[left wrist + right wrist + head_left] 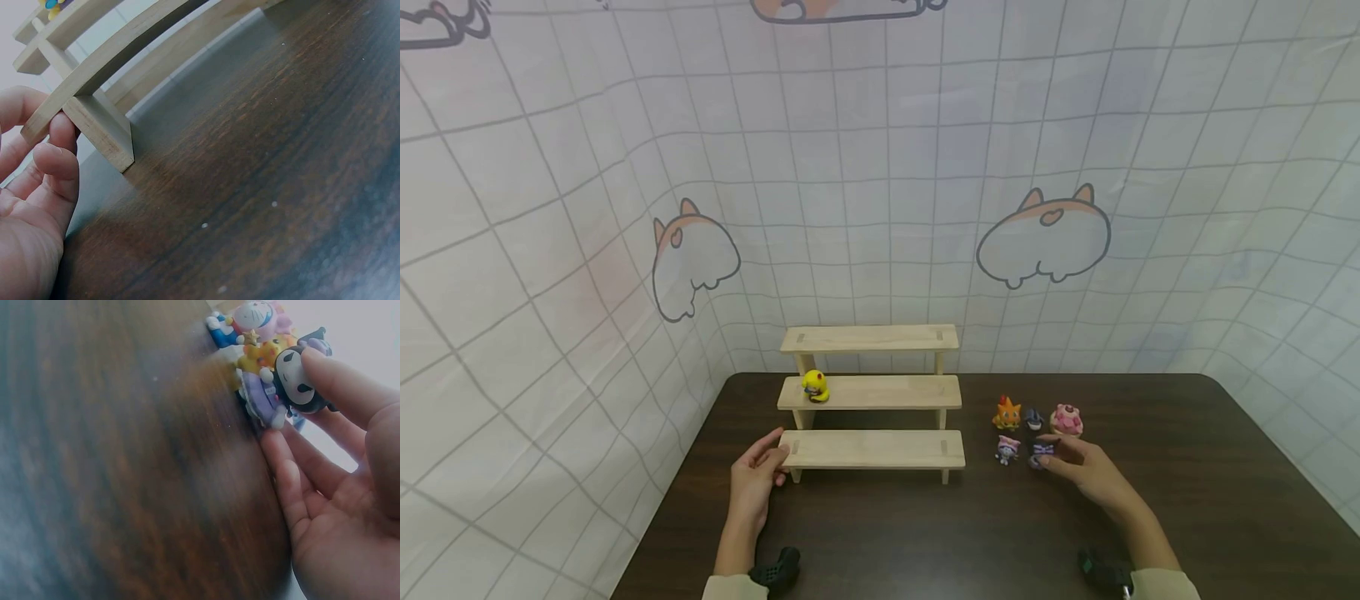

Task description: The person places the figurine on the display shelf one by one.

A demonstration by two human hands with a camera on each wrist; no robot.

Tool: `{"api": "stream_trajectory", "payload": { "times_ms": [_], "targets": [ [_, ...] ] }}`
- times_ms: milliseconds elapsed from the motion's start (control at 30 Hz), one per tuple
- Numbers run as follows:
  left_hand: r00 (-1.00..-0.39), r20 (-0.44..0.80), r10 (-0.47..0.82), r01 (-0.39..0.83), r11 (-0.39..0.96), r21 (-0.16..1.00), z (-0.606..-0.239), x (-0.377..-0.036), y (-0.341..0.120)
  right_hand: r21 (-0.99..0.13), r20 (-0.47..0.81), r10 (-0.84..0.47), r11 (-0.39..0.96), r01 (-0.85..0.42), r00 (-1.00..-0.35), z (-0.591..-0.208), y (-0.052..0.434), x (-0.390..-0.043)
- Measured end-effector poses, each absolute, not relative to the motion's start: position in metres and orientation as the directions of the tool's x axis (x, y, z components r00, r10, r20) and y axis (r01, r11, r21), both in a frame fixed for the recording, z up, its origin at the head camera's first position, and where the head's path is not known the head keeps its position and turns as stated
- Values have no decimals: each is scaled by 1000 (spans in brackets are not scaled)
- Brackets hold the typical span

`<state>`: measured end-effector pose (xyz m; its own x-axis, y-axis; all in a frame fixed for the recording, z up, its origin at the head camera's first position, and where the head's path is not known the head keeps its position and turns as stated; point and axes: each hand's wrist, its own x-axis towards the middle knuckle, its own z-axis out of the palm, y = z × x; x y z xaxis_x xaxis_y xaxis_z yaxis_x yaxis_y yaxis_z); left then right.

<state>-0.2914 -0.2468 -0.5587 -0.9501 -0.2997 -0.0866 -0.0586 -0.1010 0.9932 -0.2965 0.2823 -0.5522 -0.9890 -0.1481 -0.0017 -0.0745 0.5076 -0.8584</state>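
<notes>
My left hand grips the left end of the lowest step of a three-tier wooden display stand. In the left wrist view, curled fingers sit below the step's end, beside its leg. On the right, my right hand pinches a small black-and-purple figurine in a hood with a white face. The thumb lies against its head, and the figurine stands upright at the tabletop. Just left of it is a pink-and-white figurine. A yellow figurine sits at the left of the middle step.
Behind the right hand stand an orange figurine, a small dark-blue one and a round pink one. The dark wooden table meets a white grid-patterned cloth at the back and sides.
</notes>
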Motion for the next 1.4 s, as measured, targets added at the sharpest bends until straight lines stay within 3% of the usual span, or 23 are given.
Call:
{"api": "stream_trajectory", "payload": {
  "times_ms": [933,1400],
  "targets": [
    [-950,-86,-300,-61,-91,994,-558,-290,-247,-832,-31,-99,554,-30,-995,-542,282,-294],
    [-952,-79,-295,-54,-92,994,-558,-291,-246,-842,141,-103,511,-175,-985,-504,270,-287]
  ]
}}
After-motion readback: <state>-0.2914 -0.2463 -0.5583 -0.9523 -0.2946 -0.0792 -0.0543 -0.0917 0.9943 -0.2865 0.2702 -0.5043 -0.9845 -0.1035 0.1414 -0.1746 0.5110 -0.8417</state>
